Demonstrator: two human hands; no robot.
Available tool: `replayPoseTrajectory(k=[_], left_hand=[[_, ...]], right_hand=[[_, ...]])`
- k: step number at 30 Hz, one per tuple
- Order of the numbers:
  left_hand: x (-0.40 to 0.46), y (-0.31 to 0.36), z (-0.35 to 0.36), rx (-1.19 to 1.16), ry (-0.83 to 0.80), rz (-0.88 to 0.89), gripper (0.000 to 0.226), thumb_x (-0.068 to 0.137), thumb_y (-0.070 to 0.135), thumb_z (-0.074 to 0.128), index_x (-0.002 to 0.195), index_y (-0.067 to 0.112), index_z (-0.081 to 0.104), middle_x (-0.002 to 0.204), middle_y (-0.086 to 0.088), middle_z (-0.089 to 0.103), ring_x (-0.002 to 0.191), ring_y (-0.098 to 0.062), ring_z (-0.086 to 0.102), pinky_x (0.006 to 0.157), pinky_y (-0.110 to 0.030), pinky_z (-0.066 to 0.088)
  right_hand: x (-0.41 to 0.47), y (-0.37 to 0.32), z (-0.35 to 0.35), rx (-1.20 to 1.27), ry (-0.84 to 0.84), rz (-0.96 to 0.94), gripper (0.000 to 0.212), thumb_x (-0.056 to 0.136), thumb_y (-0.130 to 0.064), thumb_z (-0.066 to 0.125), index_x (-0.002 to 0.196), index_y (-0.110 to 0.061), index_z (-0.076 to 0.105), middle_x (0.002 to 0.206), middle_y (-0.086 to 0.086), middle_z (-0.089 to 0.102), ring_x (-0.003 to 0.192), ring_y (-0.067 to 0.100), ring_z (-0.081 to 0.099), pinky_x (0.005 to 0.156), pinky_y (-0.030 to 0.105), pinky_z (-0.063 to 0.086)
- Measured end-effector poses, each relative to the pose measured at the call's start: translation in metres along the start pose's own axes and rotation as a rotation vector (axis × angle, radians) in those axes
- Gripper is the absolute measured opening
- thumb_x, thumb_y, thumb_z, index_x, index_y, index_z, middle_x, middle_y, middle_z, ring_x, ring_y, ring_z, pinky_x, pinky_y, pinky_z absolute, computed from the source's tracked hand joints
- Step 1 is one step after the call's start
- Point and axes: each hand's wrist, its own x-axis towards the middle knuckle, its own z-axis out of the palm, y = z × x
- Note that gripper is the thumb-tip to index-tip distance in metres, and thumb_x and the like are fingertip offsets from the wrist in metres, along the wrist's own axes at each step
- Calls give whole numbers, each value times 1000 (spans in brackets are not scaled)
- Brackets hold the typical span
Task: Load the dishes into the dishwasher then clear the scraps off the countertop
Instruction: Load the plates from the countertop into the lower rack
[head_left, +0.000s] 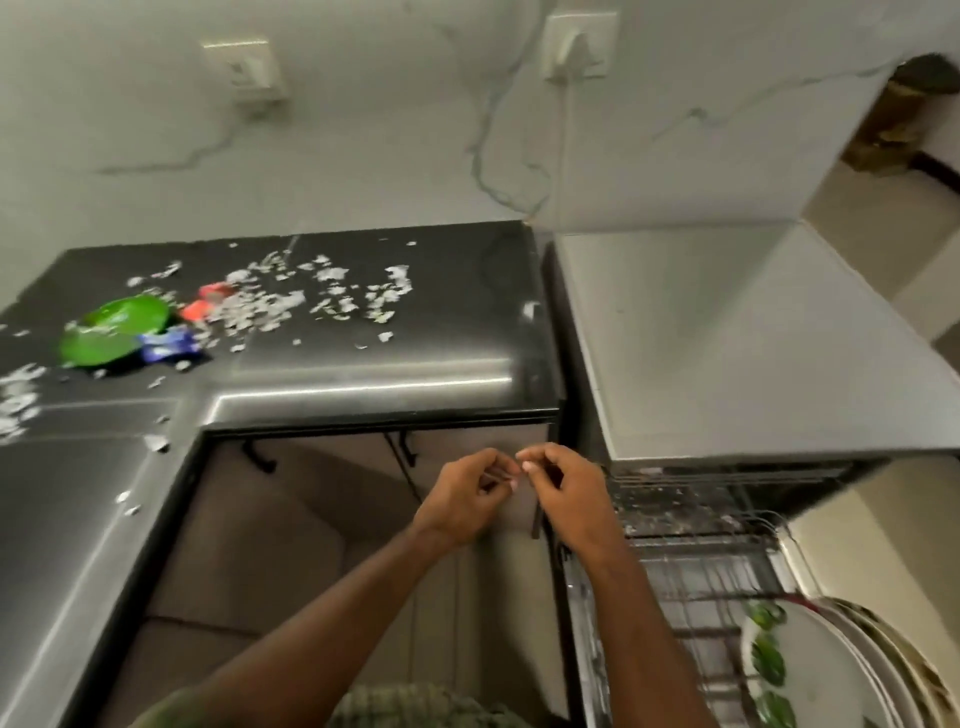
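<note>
Black countertop (426, 332) strewn with scraps (291, 301) — both hands meet, fingers curled.

Veined grey wall (363, 130); two blurred, seemingly socket plates (244, 67).

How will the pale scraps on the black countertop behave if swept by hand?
The scraps look like small, thin flakes, so probably very light and apt to scatter. They lie spread widely over the countertop, so one sweep likely misses some. Some sit against the green bowl, which may block a sweep.

Home kitchen, dark countertop (363, 358) strewn with scraps (270, 306), marble-look wall, open dishwasher (727, 545) holding plates (831, 675)
</note>
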Motion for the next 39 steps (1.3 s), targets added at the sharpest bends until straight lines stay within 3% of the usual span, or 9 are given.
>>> replayPoseTrajectory(k=[4, 10, 19, 27, 31, 35, 39], left_hand=[[-30, -36, -57, -30, 78, -59, 14, 94, 16, 74, 108, 17, 74, 100, 7, 76, 90, -2, 72, 85, -18, 55], [-48, -67, -114, -110, 210, -164, 14, 96, 24, 73, 110, 26, 73, 99, 9, 76, 93, -7, 73, 85, -38, 63], [-21, -121, -199, -106, 457, -317, 17, 97, 30, 71, 113, 29, 72, 99, 11, 76, 89, -4, 72, 85, -39, 63], [-5, -157, -269, -100, 709, -462, 12, 97, 33, 70, 109, 36, 70, 96, 13, 75, 89, -1, 71, 84, -32, 62], [-8, -175, -282, -182, 817, -546, 9, 97, 28, 71, 104, 34, 72, 89, 9, 75, 85, -9, 73, 80, -36, 63], [9, -193, -310, -282, 884, -585, 11, 99, 19, 69, 106, 27, 71, 94, 3, 75, 87, -17, 75, 77, -37, 65], [29, -208, -343, -319, 934, -597, 11, 99, 17, 68, 108, 22, 71, 98, -2, 74, 85, -15, 75, 70, -27, 61]], right_hand=[[14, -34, 64, -2, -132, -62, 18, 97, -10, 71, 103, -24, 79, 100, -17, 75, 95, 3, 71, 89, 30, 59], [37, -71, 115, -23, -273, -120, 16, 99, -16, 70, 107, -27, 78, 104, -16, 74, 99, 0, 68, 86, 13, 52], [141, -120, 216, -75, -548, -260, 14, 98, -17, 71, 105, -26, 79, 100, -16, 75, 94, -4, 67, 80, 7, 47], [222, -166, 287, -102, -795, -394, 14, 100, -24, 69, 110, -29, 77, 104, -17, 74, 97, -5, 67, 84, 10, 51], [236, -171, 309, -119, -812, -381, 12, 99, -25, 70, 107, -30, 77, 101, -17, 74, 93, -5, 67, 81, 11, 50], [260, -183, 339, -193, -825, -352, 10, 97, -24, 71, 104, -30, 77, 97, -15, 75, 87, -2, 68, 85, 26, 56], [284, -202, 358, -493, -854, -344, 34, 98, -33, 69, 132, -26, 70, 130, -2, 71, 121, 20, 66, 103, 35, 52]])
